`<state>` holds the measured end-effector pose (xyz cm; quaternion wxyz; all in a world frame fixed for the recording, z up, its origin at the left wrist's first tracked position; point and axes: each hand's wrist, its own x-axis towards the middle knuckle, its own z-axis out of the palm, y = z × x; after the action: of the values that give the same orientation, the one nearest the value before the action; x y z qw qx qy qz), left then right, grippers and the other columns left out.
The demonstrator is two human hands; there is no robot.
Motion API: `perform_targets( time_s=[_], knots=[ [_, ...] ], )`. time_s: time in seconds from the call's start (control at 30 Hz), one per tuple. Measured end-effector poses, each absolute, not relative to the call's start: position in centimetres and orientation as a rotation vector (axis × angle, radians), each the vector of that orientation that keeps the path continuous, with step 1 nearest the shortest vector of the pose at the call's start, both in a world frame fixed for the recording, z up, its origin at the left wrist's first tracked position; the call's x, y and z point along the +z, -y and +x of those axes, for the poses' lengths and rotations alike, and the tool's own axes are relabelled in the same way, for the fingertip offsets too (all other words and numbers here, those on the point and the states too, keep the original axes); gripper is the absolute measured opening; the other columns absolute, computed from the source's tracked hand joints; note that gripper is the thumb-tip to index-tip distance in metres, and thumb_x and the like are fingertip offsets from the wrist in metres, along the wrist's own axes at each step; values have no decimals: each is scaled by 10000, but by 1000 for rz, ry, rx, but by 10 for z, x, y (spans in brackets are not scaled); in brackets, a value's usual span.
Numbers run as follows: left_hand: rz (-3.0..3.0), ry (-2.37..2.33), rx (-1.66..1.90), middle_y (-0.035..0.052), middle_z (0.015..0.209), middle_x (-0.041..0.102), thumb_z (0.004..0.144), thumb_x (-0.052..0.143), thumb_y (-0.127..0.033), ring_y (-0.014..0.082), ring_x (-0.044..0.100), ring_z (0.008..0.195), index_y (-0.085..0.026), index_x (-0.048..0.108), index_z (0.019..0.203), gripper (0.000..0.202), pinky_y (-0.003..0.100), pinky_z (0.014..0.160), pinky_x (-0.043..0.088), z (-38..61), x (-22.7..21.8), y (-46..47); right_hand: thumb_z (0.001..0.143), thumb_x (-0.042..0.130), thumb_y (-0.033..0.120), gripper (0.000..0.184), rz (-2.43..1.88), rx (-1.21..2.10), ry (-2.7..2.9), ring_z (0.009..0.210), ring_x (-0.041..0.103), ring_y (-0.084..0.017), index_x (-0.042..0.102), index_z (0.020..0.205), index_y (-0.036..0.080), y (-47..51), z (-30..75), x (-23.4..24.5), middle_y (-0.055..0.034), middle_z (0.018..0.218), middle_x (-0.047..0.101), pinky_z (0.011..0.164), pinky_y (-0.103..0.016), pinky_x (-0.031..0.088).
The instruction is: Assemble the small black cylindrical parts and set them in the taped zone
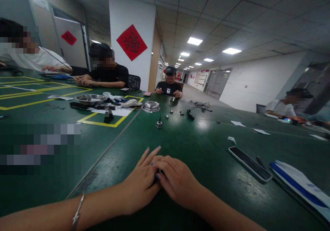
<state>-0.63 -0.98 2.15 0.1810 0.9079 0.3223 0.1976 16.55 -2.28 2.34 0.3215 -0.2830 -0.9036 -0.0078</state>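
My left hand [140, 181] is over the green table in front of me, with two outer fingers stretched forward and a silver bangle [77, 212] on the wrist. Its thumb and index finger run in under my right hand [177, 181], which curls over them with bent fingers. A small dark, round-edged thing [161, 171] shows between the fingers where both hands meet; most of it is covered, and its kind cannot be made out. Farther ahead, a small metal piece with an upright dark stem [159, 122] stands on the table.
Several small parts [182, 113] and a black cable [201, 105] lie farther back. A metal bowl [151, 106], a metal dish [90, 99] and white gloves [130, 103] are left of centre. A phone [249, 164] and a blue-white packet [300, 184] lie right. Several people sit around the table.
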Motion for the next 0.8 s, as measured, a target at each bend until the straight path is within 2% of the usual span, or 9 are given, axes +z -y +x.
perform_targets(
  time_s=[0.1, 0.17, 0.27, 0.43, 0.57, 0.63, 0.8],
  knots=[
    [2675, -950, 541, 88, 1391, 417, 760, 516, -172, 321, 186, 1373, -208, 411, 1306, 557, 611, 1100, 108, -7, 16, 11, 899, 379, 141, 251, -743, -46, 2428, 976, 549, -202, 481, 1128, 135, 23, 166, 22, -109, 1103, 588, 823, -329, 467],
    [2679, -962, 587, 108, 1391, 406, 719, 551, -169, 327, 186, 1371, -185, 391, 1307, 610, 596, 1101, 151, -7, 10, 12, 900, 376, 146, 239, -766, -70, 2443, 935, 563, -205, 496, 1106, 139, 23, 165, 20, -103, 1043, 610, 809, -337, 473],
    [2653, -1039, 689, 147, 1378, 394, 707, 568, -183, 334, 212, 1354, -148, 395, 1265, 585, 577, 1090, 211, -7, 3, 12, 902, 375, 143, 240, -785, -126, 2430, 907, 577, -210, 495, 1109, 148, 22, 165, 18, -97, 1002, 620, 779, -344, 478],
    [2531, -1157, 772, 135, 1278, 462, 640, 649, -187, 308, 396, 1230, -174, 384, 1204, 623, 490, 1018, 352, -15, 16, 7, 904, 374, 140, 240, -823, -163, 2354, 831, 589, -197, 483, 1117, 158, 21, 167, 20, -90, 963, 621, 714, -321, 472],
    [2346, -1163, 751, 54, 1006, 588, 705, 599, -179, 239, 576, 955, -209, 378, 1148, 496, 394, 823, 461, -20, 29, 1, 910, 388, 154, 234, -867, -140, 2313, 792, 579, -192, 475, 1127, 166, 20, 169, 20, -83, 946, 609, 699, -314, 457],
    [2241, -1108, 730, 21, 915, 602, 737, 569, -172, 207, 602, 874, -214, 364, 1131, 445, 346, 760, 470, -18, 28, -2, 915, 389, 158, 234, -869, -91, 2301, 791, 571, -182, 468, 1136, 165, 20, 169, 19, -79, 952, 599, 697, -301, 450],
    [2150, -897, 778, 7, 924, 600, 754, 535, -134, 166, 603, 861, -211, 364, 1093, 388, 292, 751, 460, -10, 16, -4, 914, 387, 156, 208, -847, -40, 2328, 793, 547, -171, 508, 1083, 155, 19, 168, 18, -72, 930, 583, 700, -289, 434]
  ],
)
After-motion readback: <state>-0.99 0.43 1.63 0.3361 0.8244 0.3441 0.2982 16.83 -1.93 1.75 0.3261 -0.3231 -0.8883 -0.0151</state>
